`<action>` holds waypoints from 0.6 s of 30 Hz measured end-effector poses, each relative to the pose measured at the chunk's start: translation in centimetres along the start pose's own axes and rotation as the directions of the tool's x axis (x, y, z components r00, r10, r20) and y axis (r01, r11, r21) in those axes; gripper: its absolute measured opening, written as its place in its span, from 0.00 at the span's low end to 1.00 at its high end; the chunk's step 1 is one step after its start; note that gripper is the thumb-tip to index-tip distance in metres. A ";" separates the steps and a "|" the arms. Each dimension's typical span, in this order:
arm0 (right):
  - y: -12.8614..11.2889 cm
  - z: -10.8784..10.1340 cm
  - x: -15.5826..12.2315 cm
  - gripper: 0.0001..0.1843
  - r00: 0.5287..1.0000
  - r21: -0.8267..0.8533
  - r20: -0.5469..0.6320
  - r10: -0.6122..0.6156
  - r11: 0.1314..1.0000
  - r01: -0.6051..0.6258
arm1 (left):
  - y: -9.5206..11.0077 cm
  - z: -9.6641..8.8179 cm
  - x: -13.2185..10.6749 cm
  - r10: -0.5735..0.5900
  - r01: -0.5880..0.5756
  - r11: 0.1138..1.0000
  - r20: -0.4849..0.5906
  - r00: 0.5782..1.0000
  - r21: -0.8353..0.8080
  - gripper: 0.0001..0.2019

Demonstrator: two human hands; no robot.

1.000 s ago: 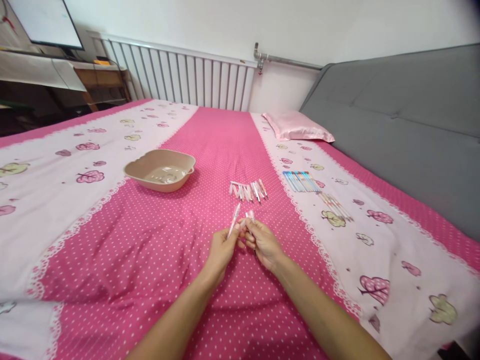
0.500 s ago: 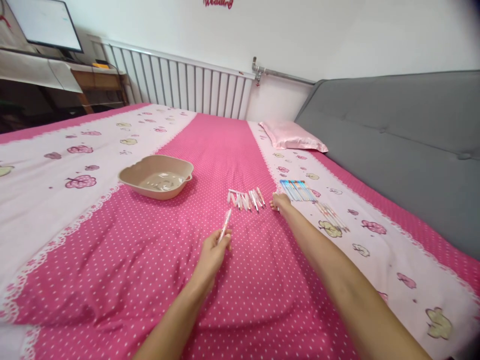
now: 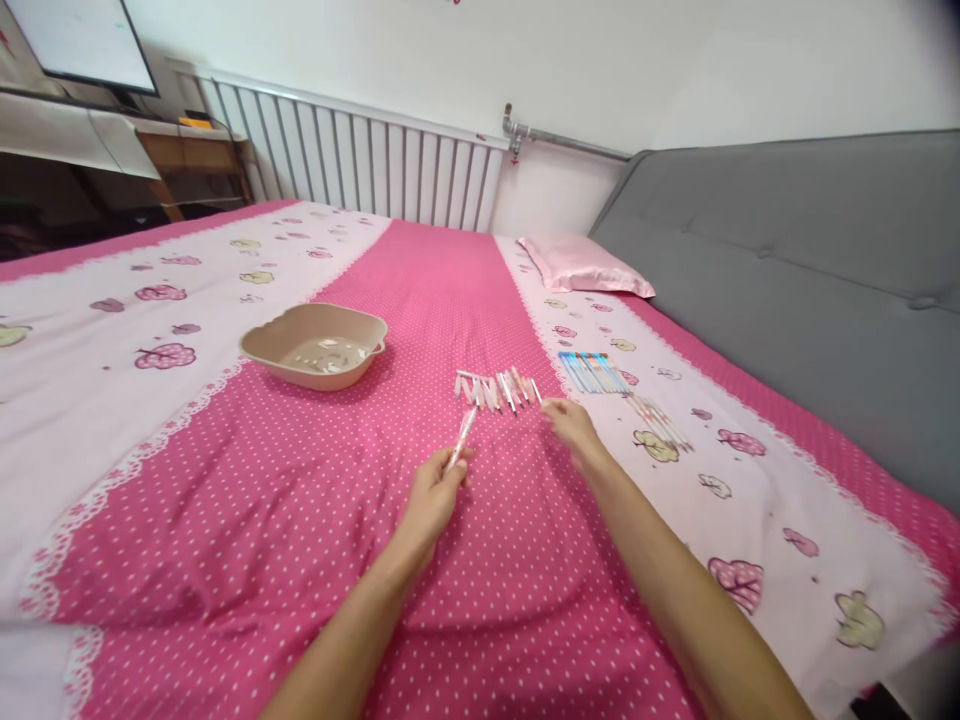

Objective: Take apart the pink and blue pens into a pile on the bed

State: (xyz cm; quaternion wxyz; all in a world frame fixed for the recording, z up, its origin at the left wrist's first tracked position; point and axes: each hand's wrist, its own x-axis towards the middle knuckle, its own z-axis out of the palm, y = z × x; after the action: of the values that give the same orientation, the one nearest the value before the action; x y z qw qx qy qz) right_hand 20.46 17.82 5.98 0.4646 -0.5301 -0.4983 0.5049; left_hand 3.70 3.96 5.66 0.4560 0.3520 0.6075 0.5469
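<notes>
My left hand is closed around a white pen with pinkish marks, its upper end pointing up and away from me. To the right, the fingers of my right hand are pinched at the near end of a slim white pen; the exact grip is small and partly blurred. That pen stands at the right end of a row of white and pink pens lying on the pink dotted bedspread. Right of this row lie a group of blue pens and a group of pale pens.
A beige basin rests left of the pens, with small light patches at its bottom. Farther back are a pink pillow, a grey padded headboard and a white radiator. A desk with a monitor stands far left.
My right hand has drawn slightly nearer to me, and a slim pen now shows at its fingertips beside the row. My left hand has shifted slightly right with its pen.
</notes>
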 end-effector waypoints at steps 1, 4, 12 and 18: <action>-0.3 0.5 -1.7 0.06 0.999 -0.005 0.045 0.014 1.000 -0.014 | 0.0 0.1 -0.1 0.036 -0.037 0.999 0.016 0.999 0.011 0.13; -0.9 2.6 -6.2 0.11 0.851 -0.011 0.509 0.127 0.990 -0.141 | -0.2 0.3 -0.1 0.178 -0.186 0.981 0.118 0.977 0.059 0.13; 0.7 4.4 -8.3 0.15 0.963 0.206 0.251 0.101 0.966 -0.155 | -1.6 0.2 0.1 0.232 -0.253 0.899 0.101 0.967 0.356 0.15; 1.0 3.2 -7.6 0.15 0.964 0.274 0.221 0.148 0.939 -0.207 | -0.9 0.4 -0.3 0.265 -0.255 0.836 0.049 0.963 0.485 0.08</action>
State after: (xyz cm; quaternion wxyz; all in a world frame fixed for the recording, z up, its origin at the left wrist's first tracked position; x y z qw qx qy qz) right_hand 17.38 10.16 5.36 0.4392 -0.4451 -0.4108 0.6635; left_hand 4.22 3.69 4.77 0.2680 0.5291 0.6765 0.4365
